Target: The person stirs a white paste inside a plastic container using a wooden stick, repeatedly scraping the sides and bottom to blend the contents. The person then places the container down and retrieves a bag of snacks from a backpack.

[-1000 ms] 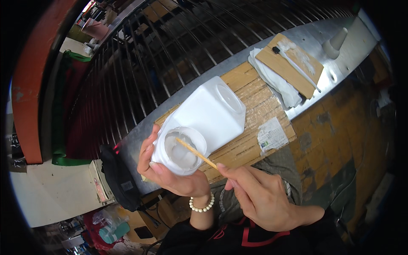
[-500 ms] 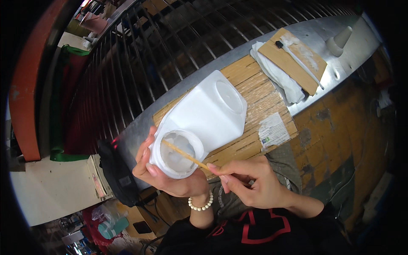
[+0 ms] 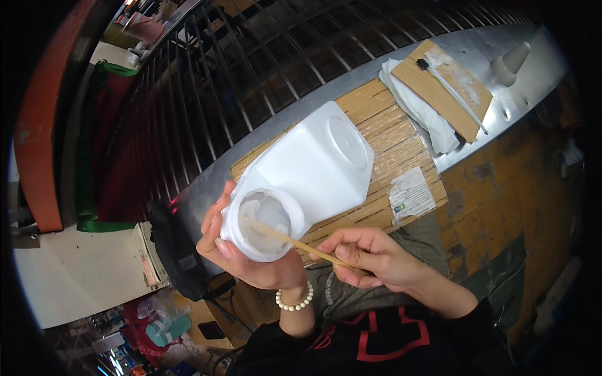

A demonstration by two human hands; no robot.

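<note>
A white plastic container (image 3: 313,164) lies tilted on the board, its round open mouth turned toward me. My left hand (image 3: 251,266) wraps round the rim from below and the left side, with a beaded bracelet on the wrist. Between thumb and fingers, my right hand (image 3: 370,258) pinches a thin wooden stick (image 3: 310,249). The stick's far end reaches into the mouth, where whitish translucent stuff coats the inner wall; its tip looks blurred. A round disc-shaped recess (image 3: 347,143) marks the container's far end.
The wooden board (image 3: 395,144) with a torn label (image 3: 411,195) rests on a metal ledge (image 3: 539,69). Beyond its right end are a folded white cloth (image 3: 433,125), cardboard (image 3: 433,94) with a white-handled brush (image 3: 458,97), and a grey cone nozzle (image 3: 513,64). Metal bars (image 3: 251,75) run behind.
My right hand has shifted slightly and its fingers now sit differently, with more of the stick showing. The stick's tip has moved lower within the mouth. My left hand keeps its hold.
</note>
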